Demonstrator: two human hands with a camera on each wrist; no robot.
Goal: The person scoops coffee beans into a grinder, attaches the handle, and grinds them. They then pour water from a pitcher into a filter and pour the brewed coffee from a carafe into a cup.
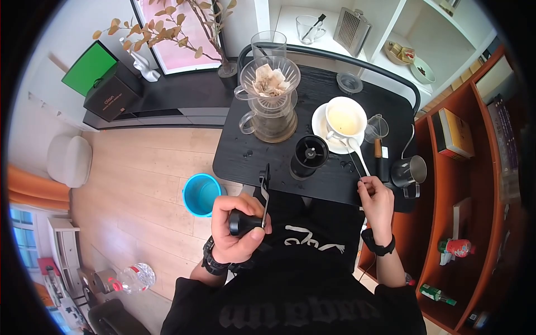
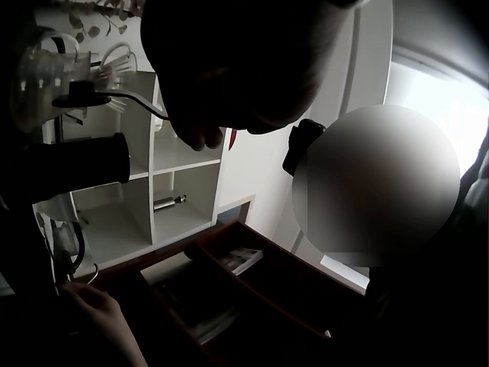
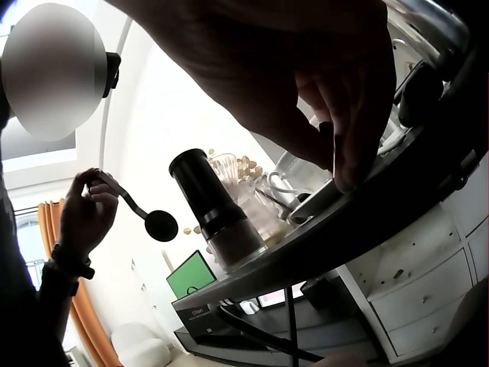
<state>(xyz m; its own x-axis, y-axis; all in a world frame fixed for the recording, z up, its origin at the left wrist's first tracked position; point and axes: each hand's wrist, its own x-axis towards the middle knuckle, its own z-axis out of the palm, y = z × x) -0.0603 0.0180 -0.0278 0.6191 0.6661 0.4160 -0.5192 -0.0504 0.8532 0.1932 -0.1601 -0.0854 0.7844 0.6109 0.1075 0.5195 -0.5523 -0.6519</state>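
Note:
My left hand point(image 1: 241, 228) grips the black knob point(image 1: 239, 223) of a grinder's crank lid, raised in front of the table. The crank's metal arm points forward to a black round lid point(image 3: 161, 225). The black hand grinder point(image 1: 309, 157) stands uncovered at the table's near edge, its inner burr area showing. My right hand point(image 1: 378, 202) is low at the table edge, thumb and forefinger pinching the handle end of a white spoon point(image 1: 358, 152). The spoon leans against a white cup point(image 1: 346, 118) of pale yellow liquid on a saucer point(image 1: 319, 122).
A glass server with a dripper point(image 1: 270, 70) holding a used-looking paper filter stands on the table point(image 1: 240, 156). To the right are a small glass pitcher point(image 1: 377, 128) and a steel jug point(image 1: 408, 171). A blue bucket point(image 1: 202, 195) sits on the floor; shelves point(image 1: 466, 162) line the right.

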